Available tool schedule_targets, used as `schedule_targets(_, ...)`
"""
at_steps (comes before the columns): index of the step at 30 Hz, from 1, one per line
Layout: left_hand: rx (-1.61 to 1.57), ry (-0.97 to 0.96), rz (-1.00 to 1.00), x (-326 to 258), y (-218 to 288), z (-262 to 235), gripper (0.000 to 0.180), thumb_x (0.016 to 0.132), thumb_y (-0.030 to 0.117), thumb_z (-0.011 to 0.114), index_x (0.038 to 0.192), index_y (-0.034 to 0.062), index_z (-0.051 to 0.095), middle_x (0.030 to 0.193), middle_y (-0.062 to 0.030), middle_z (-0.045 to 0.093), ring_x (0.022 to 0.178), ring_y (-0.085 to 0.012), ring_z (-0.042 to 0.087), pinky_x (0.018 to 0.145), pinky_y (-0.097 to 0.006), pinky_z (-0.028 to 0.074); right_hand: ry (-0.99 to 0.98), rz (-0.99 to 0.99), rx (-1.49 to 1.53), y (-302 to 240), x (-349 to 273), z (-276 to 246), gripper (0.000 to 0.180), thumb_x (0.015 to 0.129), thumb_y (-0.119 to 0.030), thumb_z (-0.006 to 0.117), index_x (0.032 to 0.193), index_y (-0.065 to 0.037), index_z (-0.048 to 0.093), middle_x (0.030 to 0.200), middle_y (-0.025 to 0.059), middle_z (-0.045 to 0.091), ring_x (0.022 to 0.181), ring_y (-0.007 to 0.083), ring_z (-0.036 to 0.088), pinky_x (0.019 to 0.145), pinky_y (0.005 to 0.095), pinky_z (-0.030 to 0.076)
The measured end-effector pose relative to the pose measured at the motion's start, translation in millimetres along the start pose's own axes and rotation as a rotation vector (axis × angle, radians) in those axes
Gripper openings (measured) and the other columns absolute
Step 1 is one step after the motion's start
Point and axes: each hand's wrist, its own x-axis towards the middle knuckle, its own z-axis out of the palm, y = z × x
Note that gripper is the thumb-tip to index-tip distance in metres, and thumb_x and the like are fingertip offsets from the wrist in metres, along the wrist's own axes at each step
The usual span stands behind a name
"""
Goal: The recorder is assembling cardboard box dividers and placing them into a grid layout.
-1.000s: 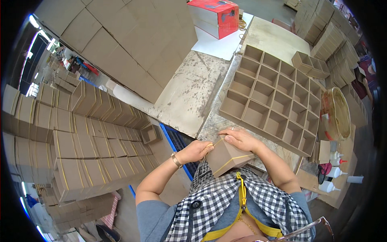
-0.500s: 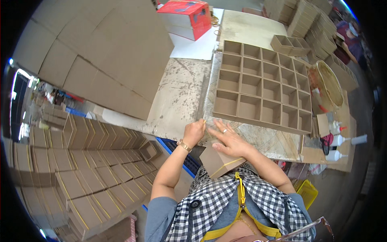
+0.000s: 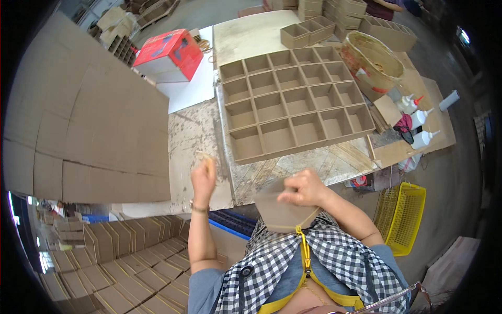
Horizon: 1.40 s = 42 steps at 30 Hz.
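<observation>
My left hand (image 3: 203,178), blurred by motion, is closed and raised over the stained left part of the table. A pale yellowish bit (image 3: 206,156) sticks out at its fingertips, too smeared to make out. My right hand (image 3: 307,187) is closed at the upper edge of a small brown cardboard box (image 3: 282,212), held against my checkered apron (image 3: 256,248). A thin yellow band runs along the box's near edge. Beyond both hands, a large brown cardboard box with a grid of compartments (image 3: 303,138) lies on the table, its compartments facing up.
Brown boxes with yellow bands (image 3: 130,275) are stacked at lower left, below a tall cardboard sheet (image 3: 89,120). A red-and-white box (image 3: 172,55) stands far left. A tub (image 3: 374,60) and white squeeze bottles (image 3: 422,138) sit right. A yellow basket (image 3: 408,220) stands below the table's right side.
My left hand has moved left, away from my right hand. The right hand has gone from fingers spread over the small box to closed at its edge. The view has shifted to the right.
</observation>
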Motion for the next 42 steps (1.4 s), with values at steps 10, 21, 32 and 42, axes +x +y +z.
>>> schedule_targets(10,-0.257,-0.236,0.605,-89,137,94,0.02,0.075,0.005,0.066,0.095,0.0058,0.065,0.052,-0.0074,0.048,0.045,-0.0211,0.051,0.044,-0.031,0.042,0.459,0.578,-0.101,48,-53,-46,0.054,0.075,-0.046,0.065,0.046,-0.004,0.046,0.041,0.0131,0.042,0.037,0.0279,0.044,0.038,0.0357,0.032)
schedule_targets(21,-0.321,-1.102,0.528,-73,148,131,0.011,0.086,0.02,0.053,0.087,0.0092,0.053,0.064,-0.0135,0.055,0.059,-0.0309,0.056,0.053,-0.037,0.044,1.077,0.933,0.411,110,-125,-93,0.044,0.08,-0.045,0.058,0.073,-0.002,0.062,0.06,0.0066,0.059,0.055,0.0153,0.055,0.053,0.0282,0.045)
schedule_targets(32,-0.45,-0.693,-0.154,-48,100,135,0.021,0.091,0.022,0.051,0.084,0.0026,0.055,0.065,-0.0054,0.052,0.061,-0.0123,0.049,0.057,-0.028,0.041,0.061,0.404,-0.507,137,-186,-132,0.015,0.067,-0.004,0.059,0.081,-0.008,0.056,0.078,0.0084,0.05,0.079,0.028,0.048,0.073,0.0378,0.036)
schedule_targets(42,-0.241,-0.788,0.335,82,204,161,0.017,0.089,0.016,0.053,0.081,0.0009,0.053,0.063,-0.0106,0.052,0.056,-0.015,0.049,0.055,-0.029,0.042,0.033,0.227,-0.533,182,-194,-144,0.015,0.066,-0.006,0.053,0.08,-0.012,0.055,0.075,0.0036,0.044,0.076,0.0216,0.046,0.076,0.0357,0.037)
